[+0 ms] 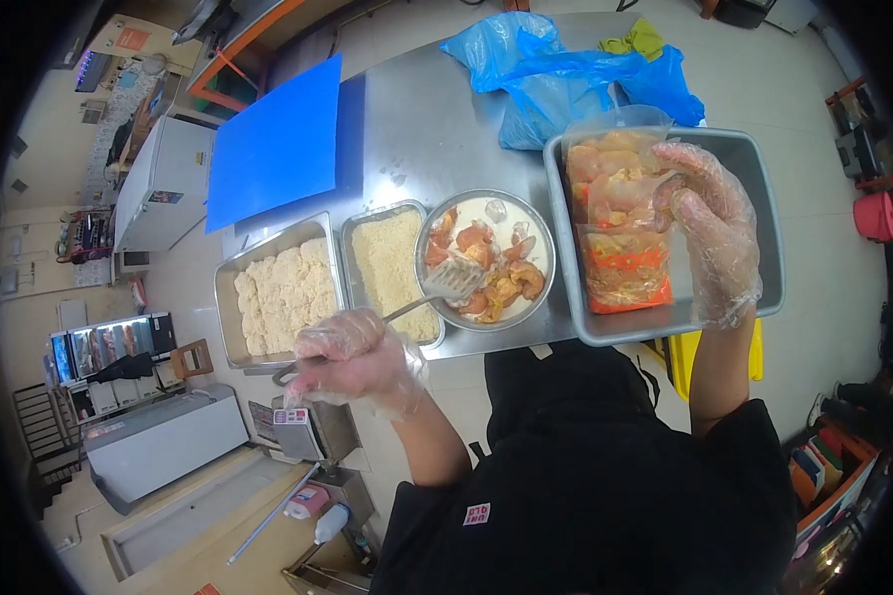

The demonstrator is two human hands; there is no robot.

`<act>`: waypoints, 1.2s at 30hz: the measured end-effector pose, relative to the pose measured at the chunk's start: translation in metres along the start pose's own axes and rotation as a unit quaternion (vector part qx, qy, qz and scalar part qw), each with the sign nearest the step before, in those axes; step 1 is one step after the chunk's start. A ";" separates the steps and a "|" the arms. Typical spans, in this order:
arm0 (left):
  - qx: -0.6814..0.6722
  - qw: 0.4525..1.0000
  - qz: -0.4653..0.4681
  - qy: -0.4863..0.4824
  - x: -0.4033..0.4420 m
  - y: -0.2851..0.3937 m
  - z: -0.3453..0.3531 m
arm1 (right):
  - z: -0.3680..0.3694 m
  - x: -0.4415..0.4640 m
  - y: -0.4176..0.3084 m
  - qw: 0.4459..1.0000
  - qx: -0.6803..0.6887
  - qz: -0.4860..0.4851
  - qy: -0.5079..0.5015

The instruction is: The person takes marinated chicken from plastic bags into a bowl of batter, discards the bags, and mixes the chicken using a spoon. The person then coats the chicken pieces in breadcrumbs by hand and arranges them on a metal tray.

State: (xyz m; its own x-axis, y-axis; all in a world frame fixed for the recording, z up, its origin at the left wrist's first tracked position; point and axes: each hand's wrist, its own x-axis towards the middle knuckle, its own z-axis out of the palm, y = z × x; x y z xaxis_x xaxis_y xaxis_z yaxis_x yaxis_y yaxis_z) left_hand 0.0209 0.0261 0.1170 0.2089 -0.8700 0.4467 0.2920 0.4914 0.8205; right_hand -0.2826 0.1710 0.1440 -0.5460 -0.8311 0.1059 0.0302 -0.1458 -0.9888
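My left hand [352, 359], in a clear plastic glove, is closed round the handle of a slotted turner [453, 281]. The turner's metal head rests among raw chicken pieces [514, 285] in a round metal bowl [549, 243] with a milky liquid. My right hand [716, 223], also gloved, is at a clear plastic bag of raw chicken [620, 198] in a grey tub [769, 223]. Its fingers and thumb pinch the bag's right side, where a brownish-pink piece shows. A red-printed packet [625, 278] lies at the near end of the tub.
Left of the bowl stand a metal tray of pale crumbs [392, 253] and a larger tray of coated pieces [286, 293]. A blue board [276, 144] lies behind them on the steel table [407, 119]. Blue plastic bags [556, 79] are at the far right.
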 end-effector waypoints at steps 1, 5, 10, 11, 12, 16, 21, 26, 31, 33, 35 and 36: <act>0.022 1.000 0.004 0.017 -0.001 -0.003 0.002 | 0.001 0.000 0.000 1.000 0.000 -0.003 0.001; -0.106 0.994 0.000 0.014 0.003 0.000 -0.002 | -0.001 -0.003 -0.004 1.000 -0.009 0.006 0.014; 0.005 0.999 -0.040 0.008 -0.003 -0.025 0.013 | -0.002 -0.002 -0.002 1.000 -0.007 0.005 0.000; -0.003 0.998 -0.065 -0.014 -0.004 -0.030 0.011 | -0.002 -0.003 -0.002 1.000 -0.009 0.008 0.000; -0.016 0.997 -0.079 -0.019 -0.003 -0.037 0.008 | -0.001 -0.003 -0.003 1.000 -0.012 0.006 0.006; -0.059 0.990 -0.124 -0.013 -0.011 -0.069 0.000 | 0.003 -0.003 -0.003 1.000 -0.015 0.005 0.009; 0.010 0.995 -0.097 -0.019 -0.031 -0.090 0.015 | 0.004 -0.002 -0.004 1.000 -0.017 0.008 0.002; -0.046 0.997 -0.061 -0.030 -0.019 -0.049 0.015 | 0.001 -0.002 -0.006 1.000 -0.010 0.004 -0.008; -0.068 0.995 0.013 -0.068 -0.003 0.003 0.004 | 0.003 -0.002 -0.003 1.000 -0.009 0.004 0.002; -0.026 0.999 0.041 -0.024 -0.006 0.003 0.008 | 0.004 -0.002 -0.004 1.000 -0.008 0.005 -0.001; -0.023 0.999 0.042 -0.005 -0.009 -0.004 0.007 | 0.007 -0.003 -0.005 1.000 -0.004 0.007 -0.002; -0.040 0.999 0.028 -0.009 -0.010 -0.017 0.002 | 0.007 -0.003 -0.005 1.000 -0.010 0.005 -0.005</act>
State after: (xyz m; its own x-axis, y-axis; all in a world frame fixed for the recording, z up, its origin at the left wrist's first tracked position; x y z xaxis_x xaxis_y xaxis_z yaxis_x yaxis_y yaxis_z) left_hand 0.0119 0.0267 0.0989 0.2106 -0.8413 0.4979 0.3540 0.5404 0.7633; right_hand -0.2750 0.1709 0.1498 -0.5376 -0.8377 0.0967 0.0182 -0.1262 -0.9918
